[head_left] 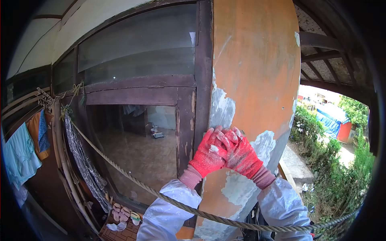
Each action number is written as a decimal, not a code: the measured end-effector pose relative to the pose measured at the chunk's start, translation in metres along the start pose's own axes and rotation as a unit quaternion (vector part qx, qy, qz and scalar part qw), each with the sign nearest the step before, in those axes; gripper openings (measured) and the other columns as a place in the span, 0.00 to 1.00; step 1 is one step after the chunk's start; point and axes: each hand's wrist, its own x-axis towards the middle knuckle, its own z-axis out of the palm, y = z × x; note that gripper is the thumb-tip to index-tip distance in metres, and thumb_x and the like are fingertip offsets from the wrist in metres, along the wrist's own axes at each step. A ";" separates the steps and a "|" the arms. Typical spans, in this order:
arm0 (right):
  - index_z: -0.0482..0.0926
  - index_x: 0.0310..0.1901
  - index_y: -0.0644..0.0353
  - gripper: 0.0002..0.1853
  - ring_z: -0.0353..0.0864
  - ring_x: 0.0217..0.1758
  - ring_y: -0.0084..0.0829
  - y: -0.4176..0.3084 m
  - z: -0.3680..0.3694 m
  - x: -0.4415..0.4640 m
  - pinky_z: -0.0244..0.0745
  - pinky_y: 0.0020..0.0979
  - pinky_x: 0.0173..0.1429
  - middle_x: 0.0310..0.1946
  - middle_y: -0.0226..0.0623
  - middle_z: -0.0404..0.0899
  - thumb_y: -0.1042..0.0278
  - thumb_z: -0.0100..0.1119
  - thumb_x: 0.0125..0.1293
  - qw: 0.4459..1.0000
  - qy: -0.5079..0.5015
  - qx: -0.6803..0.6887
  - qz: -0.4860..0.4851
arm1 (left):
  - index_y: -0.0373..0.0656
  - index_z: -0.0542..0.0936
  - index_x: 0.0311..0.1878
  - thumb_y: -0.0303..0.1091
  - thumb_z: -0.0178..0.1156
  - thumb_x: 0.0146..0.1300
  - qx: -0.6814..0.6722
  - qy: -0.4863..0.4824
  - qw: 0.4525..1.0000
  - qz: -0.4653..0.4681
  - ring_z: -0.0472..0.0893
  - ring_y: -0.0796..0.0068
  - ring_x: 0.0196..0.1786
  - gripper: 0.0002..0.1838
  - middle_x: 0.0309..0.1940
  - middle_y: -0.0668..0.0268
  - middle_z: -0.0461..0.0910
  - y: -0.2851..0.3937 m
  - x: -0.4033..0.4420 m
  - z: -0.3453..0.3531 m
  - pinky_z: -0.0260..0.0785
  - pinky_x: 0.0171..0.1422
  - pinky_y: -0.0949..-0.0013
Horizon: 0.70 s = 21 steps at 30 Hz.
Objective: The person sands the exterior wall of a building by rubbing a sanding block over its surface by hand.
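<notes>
Both my hands wear red gloves dusted with whitish powder, and they meet against an orange-painted wall (257, 72). My left hand (208, 154) has its fingers curled toward the wall, beside the dark wooden frame. Over its fingers lie the bent fingers of my right hand (242, 154). A thin greyish edge shows just beyond the fingertips, so they press on something flat whose kind is hidden. Around them the paint is gone in ragged patches, with a bare grey patch (222, 108) above and another bare patch (264, 145) to the right.
A rope (132, 179) stretches across in front of my forearms. Left stands a dark-framed window (140, 140); clothes (21, 152) hang farther left. Slippers (120, 213) lie on a brick-patterned surface at lower left. Beyond the wall, shrubs (321, 148) and a blue tarpaulin (327, 122) appear.
</notes>
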 end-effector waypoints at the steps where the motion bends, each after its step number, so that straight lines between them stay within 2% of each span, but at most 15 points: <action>1: 0.70 0.70 0.40 0.37 0.72 0.68 0.49 -0.003 -0.001 0.001 0.69 0.54 0.71 0.66 0.43 0.70 0.46 0.68 0.59 0.999 0.000 0.015 0.032 | 0.52 0.69 0.74 0.56 0.66 0.57 -0.035 0.011 0.999 0.015 0.57 0.46 0.80 0.42 0.76 0.56 0.63 -0.001 -0.001 -0.005 0.46 0.84 0.45; 2: 0.70 0.70 0.40 0.37 0.72 0.68 0.49 -0.004 0.005 0.001 0.69 0.54 0.71 0.66 0.43 0.70 0.46 0.68 0.59 0.999 -0.005 0.011 0.034 | 0.52 0.69 0.74 0.56 0.66 0.57 -0.040 0.013 0.999 0.016 0.57 0.46 0.80 0.42 0.76 0.56 0.63 -0.004 -0.004 -0.009 0.46 0.84 0.45; 4: 0.70 0.70 0.42 0.33 0.77 0.62 0.51 -0.008 0.024 -0.001 0.78 0.48 0.62 0.63 0.44 0.72 0.50 0.65 0.63 0.994 0.003 0.097 0.045 | 0.50 0.67 0.76 0.52 0.70 0.55 -0.052 0.001 0.999 0.009 0.55 0.43 0.80 0.45 0.77 0.53 0.59 -0.007 -0.020 -0.014 0.47 0.83 0.42; 5: 0.70 0.70 0.42 0.33 0.77 0.62 0.51 -0.013 0.031 0.001 0.78 0.48 0.62 0.63 0.44 0.72 0.50 0.65 0.63 0.994 -0.003 0.099 0.046 | 0.50 0.67 0.76 0.52 0.70 0.55 -0.057 0.000 0.998 0.006 0.55 0.43 0.80 0.45 0.77 0.53 0.59 -0.011 -0.031 -0.011 0.47 0.83 0.42; 7: 0.73 0.67 0.44 0.29 0.79 0.56 0.52 -0.019 0.033 0.017 0.81 0.45 0.53 0.59 0.45 0.74 0.52 0.64 0.64 0.988 -0.005 0.128 0.083 | 0.45 0.66 0.76 0.47 0.74 0.53 -0.105 0.085 0.991 -0.017 0.53 0.40 0.81 0.47 0.79 0.50 0.55 -0.019 -0.050 -0.004 0.50 0.82 0.41; 8: 0.74 0.66 0.46 0.30 0.77 0.59 0.50 -0.019 0.027 0.022 0.80 0.45 0.56 0.59 0.44 0.74 0.47 0.65 0.64 0.973 -0.059 0.174 0.138 | 0.40 0.64 0.76 0.45 0.76 0.52 -0.138 0.085 0.985 -0.056 0.53 0.39 0.81 0.50 0.79 0.46 0.52 -0.021 -0.059 -0.001 0.51 0.82 0.44; 9: 0.74 0.66 0.46 0.30 0.77 0.59 0.50 -0.015 0.015 0.032 0.80 0.45 0.56 0.59 0.44 0.74 0.47 0.65 0.64 0.973 -0.059 0.174 0.137 | 0.40 0.64 0.76 0.45 0.76 0.52 -0.137 0.085 0.985 -0.058 0.53 0.39 0.81 0.50 0.79 0.46 0.52 -0.022 -0.065 -0.010 0.51 0.82 0.44; 11: 0.73 0.67 0.48 0.35 0.73 0.63 0.47 0.006 -0.013 0.055 0.77 0.43 0.59 0.59 0.42 0.74 0.41 0.66 0.62 0.994 -0.009 -0.068 0.081 | 0.37 0.63 0.77 0.46 0.78 0.53 -0.226 0.115 0.942 -0.218 0.54 0.40 0.80 0.52 0.78 0.43 0.52 -0.015 -0.078 -0.038 0.52 0.82 0.48; 13: 0.72 0.69 0.48 0.41 0.68 0.67 0.46 0.041 -0.043 0.104 0.75 0.42 0.62 0.62 0.42 0.72 0.36 0.68 0.58 0.961 0.053 -0.160 0.219 | 0.38 0.62 0.77 0.47 0.79 0.53 -0.201 0.127 0.940 -0.244 0.55 0.40 0.80 0.53 0.77 0.42 0.53 -0.008 -0.110 -0.045 0.55 0.81 0.50; 15: 0.73 0.69 0.47 0.41 0.67 0.69 0.47 0.083 -0.068 0.155 0.72 0.42 0.65 0.63 0.44 0.71 0.35 0.68 0.57 0.923 0.134 -0.205 0.296 | 0.37 0.65 0.76 0.45 0.79 0.52 -0.226 0.114 0.936 -0.243 0.62 0.40 0.76 0.51 0.73 0.42 0.61 0.002 -0.149 -0.052 0.60 0.77 0.49; 17: 0.73 0.69 0.48 0.42 0.65 0.71 0.47 0.109 -0.069 0.185 0.72 0.42 0.66 0.63 0.45 0.71 0.34 0.69 0.57 0.903 0.202 -0.221 0.309 | 0.38 0.71 0.72 0.43 0.78 0.53 -0.276 0.098 0.914 -0.280 0.71 0.44 0.70 0.44 0.67 0.46 0.72 0.010 -0.198 -0.047 0.66 0.72 0.49; 19: 0.72 0.69 0.48 0.43 0.65 0.72 0.49 0.091 -0.064 0.176 0.72 0.44 0.67 0.64 0.48 0.71 0.35 0.70 0.56 0.914 0.181 -0.196 0.305 | 0.39 0.78 0.65 0.39 0.76 0.57 -0.286 0.096 0.886 -0.353 0.77 0.52 0.64 0.33 0.60 0.52 0.78 0.024 -0.235 -0.055 0.71 0.68 0.55; 20: 0.71 0.70 0.49 0.44 0.65 0.73 0.52 0.074 -0.062 0.164 0.71 0.46 0.68 0.65 0.50 0.71 0.35 0.71 0.55 0.926 0.158 -0.171 0.297 | 0.39 0.80 0.63 0.36 0.75 0.59 -0.339 0.084 0.831 -0.433 0.79 0.56 0.60 0.29 0.58 0.55 0.80 0.033 -0.253 -0.062 0.72 0.66 0.58; 21: 0.72 0.69 0.49 0.44 0.66 0.71 0.49 0.053 -0.045 0.141 0.73 0.44 0.66 0.64 0.47 0.71 0.30 0.68 0.55 0.946 0.129 -0.176 0.240 | 0.40 0.82 0.60 0.33 0.73 0.61 -0.387 0.074 0.768 -0.506 0.81 0.60 0.57 0.24 0.56 0.58 0.81 0.038 -0.269 -0.066 0.73 0.63 0.60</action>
